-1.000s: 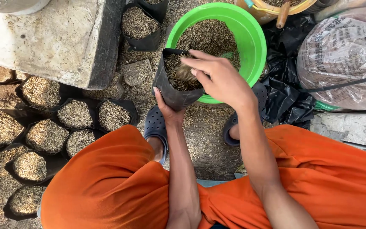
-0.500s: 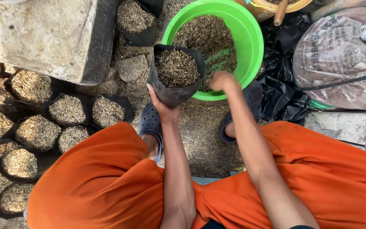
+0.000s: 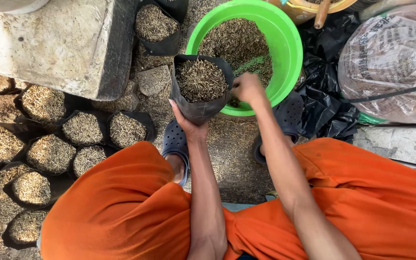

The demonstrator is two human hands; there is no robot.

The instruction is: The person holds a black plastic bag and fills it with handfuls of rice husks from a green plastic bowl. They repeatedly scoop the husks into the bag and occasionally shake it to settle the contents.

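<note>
My left hand (image 3: pixel 185 123) cups the small black plastic grow bag (image 3: pixel 200 89) from below and behind, palm under its base, fingers wrapped partly round the back wall. That grip keeps the soft bag upright and its mouth open, since it is full almost to the rim with brown husk-like fill. I hold the bag right at the near rim of the round green plastic basin (image 3: pixel 285 43), overlapping it, likely so spill drops back in.

My right hand (image 3: pixel 247 87) sits just beside the bag's right edge, over the basin's near side. Its fingers curl down toward the loose husk in the basin (image 3: pixel 239 41); I cannot tell whether they hold any.

Edges: the grey concrete block (image 3: pixel 58 45) stands close on the left, and another filled black bag (image 3: pixel 156 26) is wedged between it and the basin. A cluster of filled black bags (image 3: pixel 80 127) packs the ground at lower left, touching each other. Crumpled black plastic sheet (image 3: pixel 326 91) and a clear printed sack (image 3: pixel 391 72) crowd the right. Dark rubber clogs (image 3: pixel 174 142) sit under the bag, orange cloth over my knees (image 3: pixel 121 207) below. Open room is mostly the husk-strewn patch between the feet.
</note>
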